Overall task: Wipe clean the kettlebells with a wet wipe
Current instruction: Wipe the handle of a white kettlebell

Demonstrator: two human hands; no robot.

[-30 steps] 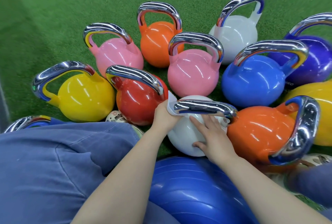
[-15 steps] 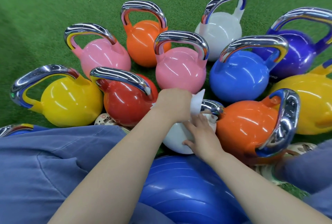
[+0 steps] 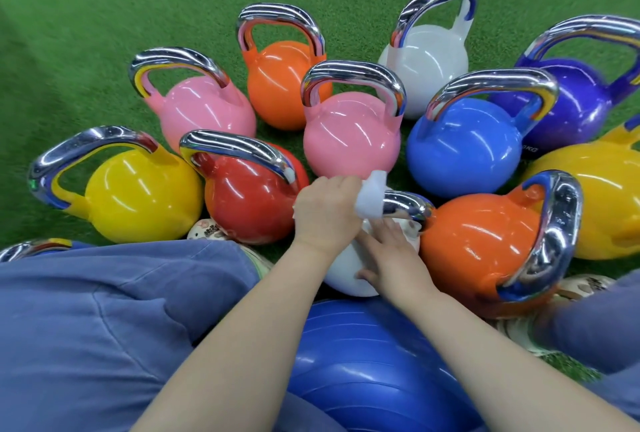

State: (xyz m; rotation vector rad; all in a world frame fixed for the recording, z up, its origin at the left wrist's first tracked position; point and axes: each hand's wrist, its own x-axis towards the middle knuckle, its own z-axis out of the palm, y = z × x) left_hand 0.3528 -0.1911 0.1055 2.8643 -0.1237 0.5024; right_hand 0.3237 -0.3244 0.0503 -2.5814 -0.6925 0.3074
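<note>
Wipe slid right along handle | left hand grips wipe

I see my left hand gripping the wet wipe around the chrome handle of the near white kettlebell, while my right hand rests flat on its body; coloured kettlebells crowd the green turf.

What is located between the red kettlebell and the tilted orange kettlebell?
The near white kettlebell, with the left hand wiping its handle and the right hand steadying it, in the head view.
</note>
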